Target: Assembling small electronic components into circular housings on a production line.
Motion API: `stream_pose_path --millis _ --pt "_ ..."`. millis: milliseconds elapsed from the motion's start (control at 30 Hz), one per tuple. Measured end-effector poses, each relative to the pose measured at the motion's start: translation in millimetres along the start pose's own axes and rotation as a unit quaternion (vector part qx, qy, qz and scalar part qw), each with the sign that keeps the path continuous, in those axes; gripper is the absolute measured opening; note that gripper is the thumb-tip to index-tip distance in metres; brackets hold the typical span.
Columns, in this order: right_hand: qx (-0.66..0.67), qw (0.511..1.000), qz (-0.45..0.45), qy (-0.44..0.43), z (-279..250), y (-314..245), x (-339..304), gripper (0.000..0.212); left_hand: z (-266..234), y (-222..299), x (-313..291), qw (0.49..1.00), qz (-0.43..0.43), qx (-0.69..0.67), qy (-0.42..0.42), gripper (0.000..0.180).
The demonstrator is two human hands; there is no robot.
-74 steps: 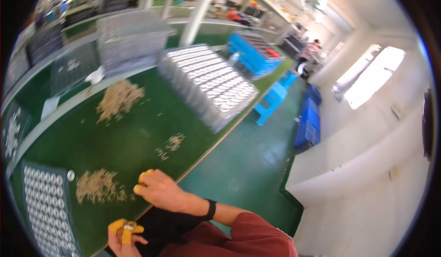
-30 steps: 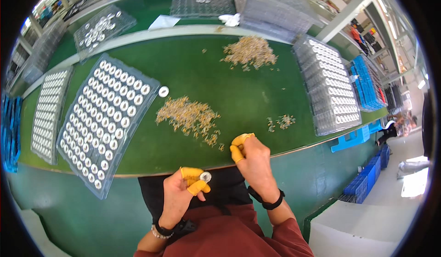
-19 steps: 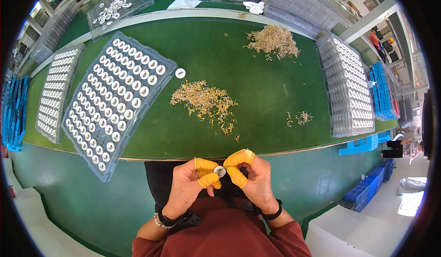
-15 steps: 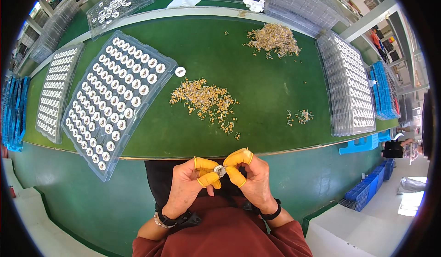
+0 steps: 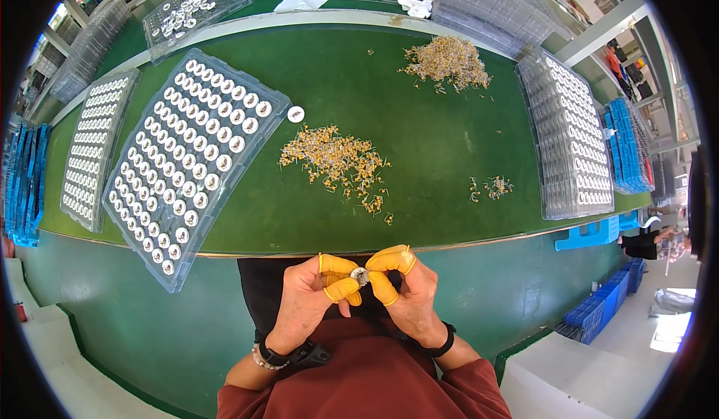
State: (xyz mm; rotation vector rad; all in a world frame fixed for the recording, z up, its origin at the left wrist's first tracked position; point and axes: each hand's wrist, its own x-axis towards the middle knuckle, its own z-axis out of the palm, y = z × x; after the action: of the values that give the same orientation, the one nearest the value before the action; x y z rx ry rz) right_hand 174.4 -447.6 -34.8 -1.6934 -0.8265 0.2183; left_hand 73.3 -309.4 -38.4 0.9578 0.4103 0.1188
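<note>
In front of the table's near edge, my left hand [image 5: 305, 299] pinches a small round white part [image 5: 359, 276] with a greyish middle. Yellow finger covers sit on the fingertips of both hands. My right hand [image 5: 411, 295] is closed, its thumb and forefinger tips meeting at the right side of the round part. Whatever those tips hold, if anything, is too small to make out. Beyond my hands lies a loose heap of small orange components with wire legs [image 5: 329, 155]. A clear tray [image 5: 211, 217] filled with rows of similar white round parts rests to the left, overhanging the near edge.
A single white disc [image 5: 296, 114] lies beside the tray's corner. Another component heap [image 5: 448, 63] and a small cluster [image 5: 497, 187] sit on the green tabletop [image 5: 438, 142]. Stacked filled trays [image 5: 573, 142] stand at right; another filled tray [image 5: 97, 149] is at far left.
Both hands keep the same grip at the round part, which looks slightly turned between the fingers. The whole view has shifted very slightly.
</note>
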Motion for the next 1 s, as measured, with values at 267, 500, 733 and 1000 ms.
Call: stream_pose_path --millis 267,500,733,1000 --pt "-0.013 1.0 -0.008 0.006 0.3 1.9 -4.1 0.017 -0.1 -1.1 -0.9 1.0 -0.002 0.007 -0.002 0.016" --pt "-0.093 0.987 -0.128 -0.037 -6.3 2.3 2.6 0.022 0.9 -3.1 -2.0 0.998 0.017 0.059 0.013 0.014" --pt "-0.007 0.997 -0.06 -0.056 -12.3 -1.0 3.6 0.021 1.0 -4.7 1.9 0.866 0.304 0.397 0.005 0.021" --pt "-0.002 0.995 -0.03 -0.099 -17.0 -5.6 8.6 0.021 5.3 -7.5 -3.0 0.956 0.151 0.251 0.026 0.02"
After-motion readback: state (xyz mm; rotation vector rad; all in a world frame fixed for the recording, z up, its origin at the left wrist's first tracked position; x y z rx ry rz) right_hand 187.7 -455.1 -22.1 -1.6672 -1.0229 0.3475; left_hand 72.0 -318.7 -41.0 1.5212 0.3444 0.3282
